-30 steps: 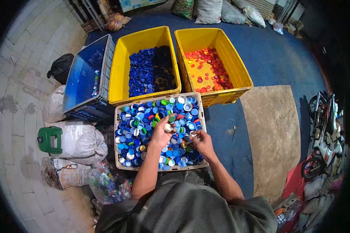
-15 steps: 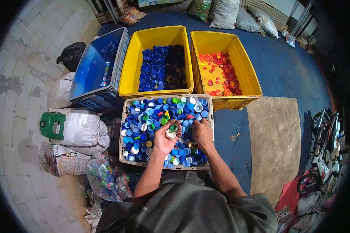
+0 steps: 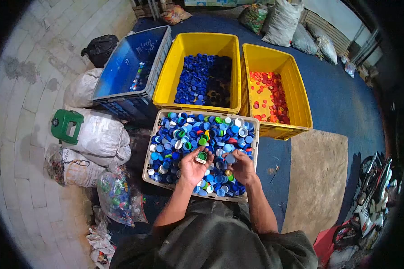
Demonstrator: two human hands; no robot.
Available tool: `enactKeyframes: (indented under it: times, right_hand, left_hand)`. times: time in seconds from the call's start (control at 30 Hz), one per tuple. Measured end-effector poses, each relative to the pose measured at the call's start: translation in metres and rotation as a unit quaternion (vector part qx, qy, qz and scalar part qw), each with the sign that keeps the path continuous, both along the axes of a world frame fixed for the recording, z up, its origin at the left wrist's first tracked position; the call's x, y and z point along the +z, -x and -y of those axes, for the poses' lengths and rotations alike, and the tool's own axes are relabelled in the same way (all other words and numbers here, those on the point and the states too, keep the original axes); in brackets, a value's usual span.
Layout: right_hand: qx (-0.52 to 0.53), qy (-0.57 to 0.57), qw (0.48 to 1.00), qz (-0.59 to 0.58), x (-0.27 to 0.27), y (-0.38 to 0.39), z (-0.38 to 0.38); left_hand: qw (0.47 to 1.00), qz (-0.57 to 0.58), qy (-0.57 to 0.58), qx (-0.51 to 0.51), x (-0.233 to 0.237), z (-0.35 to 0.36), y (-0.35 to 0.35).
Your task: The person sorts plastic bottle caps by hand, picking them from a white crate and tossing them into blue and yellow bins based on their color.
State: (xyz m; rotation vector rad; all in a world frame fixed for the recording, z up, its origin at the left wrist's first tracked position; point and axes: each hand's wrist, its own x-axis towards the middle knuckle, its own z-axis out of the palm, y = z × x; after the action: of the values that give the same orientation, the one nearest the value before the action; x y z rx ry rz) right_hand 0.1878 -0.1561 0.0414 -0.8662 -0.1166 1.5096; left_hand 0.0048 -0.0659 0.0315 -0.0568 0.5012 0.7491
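Observation:
My left hand (image 3: pixel 193 169) is palm up over the crate, its fingers curled round a green bottle cap (image 3: pixel 202 156) and a white one (image 3: pixel 199 161) beneath it. To its right, my right hand (image 3: pixel 243 169) pinches a greyish-blue bottle cap (image 3: pixel 230 158) between thumb and fingers. Under both hands is a shallow off-white crate (image 3: pixel 150 148) filled with loose bottle caps (image 3: pixel 168 145). Most of these are blue, with some white, green, red and yellow ones among them. My hands hide part of the pile.
Beyond the crate stand a blue bin (image 3: pixel 114 67) with a few caps, a yellow bin (image 3: pixel 166 80) of dark blue caps and another yellow bin (image 3: pixel 300 98) of red ones. Sacks (image 3: pixel 101 139) and a green jerrycan (image 3: pixel 67 127) are at left; a motorbike (image 3: pixel 366 197) is at right.
My right hand has come up from the pile with a greyish-blue cap in its fingers. My left hand has tilted with its caps. The whole view has turned slightly.

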Motion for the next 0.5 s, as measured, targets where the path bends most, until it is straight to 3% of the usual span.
enactKeyframes:
  times: [0.23, 0.5]
  right_hand:
    - [0.027, 0.043, 0.99, -0.132, -0.001, 0.044, -0.012]
    - [0.058, 0.061, 0.992, -0.092, -0.008, 0.097, -0.055]
  left_hand:
    - [0.997, 0.009, 0.008, 0.073, -0.002, 0.006, 0.028]
    - [0.991, -0.021, 0.0, 0.13, -0.013, -0.021, 0.072]
